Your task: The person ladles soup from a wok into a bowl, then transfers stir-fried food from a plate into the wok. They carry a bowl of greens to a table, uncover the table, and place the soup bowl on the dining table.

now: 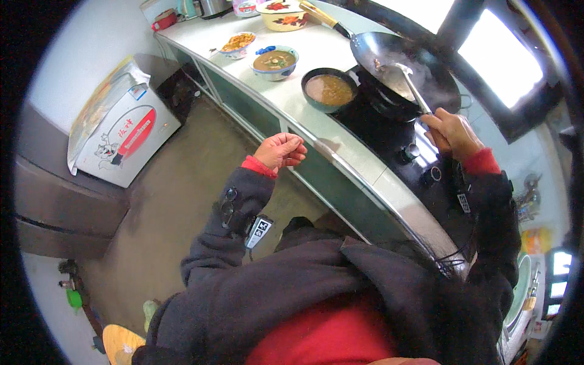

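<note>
My right hand is closed around the handle of a metal spatula, whose far end reaches down into a black wok. Steam rises from the wok, and its contents are partly blurred. The wok rests over a black glass stove. In the air before the counter's front edge, my left hand has its fingers curled in and its thumb against them, with nothing visible in it. A dark bowl of brownish soup stands just left of the wok.
A soup bowl with green bits, a bowl of orange-brown food and a flowered enamel basin line the white counter. The wok's wooden handle points up-left. A white chest freezer stands across the floor.
</note>
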Demonstrator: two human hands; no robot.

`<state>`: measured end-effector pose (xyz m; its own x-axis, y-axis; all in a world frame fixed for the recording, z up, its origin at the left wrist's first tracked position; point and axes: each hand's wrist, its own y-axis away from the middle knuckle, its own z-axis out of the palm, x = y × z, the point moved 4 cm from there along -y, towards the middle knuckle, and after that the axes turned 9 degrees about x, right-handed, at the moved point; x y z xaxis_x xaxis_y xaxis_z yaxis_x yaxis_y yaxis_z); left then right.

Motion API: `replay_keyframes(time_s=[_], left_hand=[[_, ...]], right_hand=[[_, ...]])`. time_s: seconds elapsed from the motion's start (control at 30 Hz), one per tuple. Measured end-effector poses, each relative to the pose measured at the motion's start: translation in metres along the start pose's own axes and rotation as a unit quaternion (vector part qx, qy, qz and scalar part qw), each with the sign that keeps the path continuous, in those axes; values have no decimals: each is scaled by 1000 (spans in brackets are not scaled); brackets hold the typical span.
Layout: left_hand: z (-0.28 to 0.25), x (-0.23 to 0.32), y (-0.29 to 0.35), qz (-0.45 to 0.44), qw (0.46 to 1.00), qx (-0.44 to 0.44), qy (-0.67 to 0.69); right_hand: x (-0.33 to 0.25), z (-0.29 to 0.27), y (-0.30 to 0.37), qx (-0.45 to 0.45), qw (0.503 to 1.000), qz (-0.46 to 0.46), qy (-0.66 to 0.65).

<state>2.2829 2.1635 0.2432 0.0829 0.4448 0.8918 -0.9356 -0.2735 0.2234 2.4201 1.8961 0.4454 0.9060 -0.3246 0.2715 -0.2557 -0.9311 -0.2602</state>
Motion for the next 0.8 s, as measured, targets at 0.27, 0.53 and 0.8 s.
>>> replay_keyframes(time_s=[0.27, 0.53, 0.8], left_hand=[[-17, 20, -155, -62, 998, -13, 26], [-52, 71, -285, -16, 999, 27, -7], [-52, 85, -389, -68, 997, -19, -39]], right_hand=[[61, -7, -49, 118, 980, 58, -148], [108, 43, -135, 91, 981, 79, -153], [116, 25, -182, -41, 997, 64, -6]])
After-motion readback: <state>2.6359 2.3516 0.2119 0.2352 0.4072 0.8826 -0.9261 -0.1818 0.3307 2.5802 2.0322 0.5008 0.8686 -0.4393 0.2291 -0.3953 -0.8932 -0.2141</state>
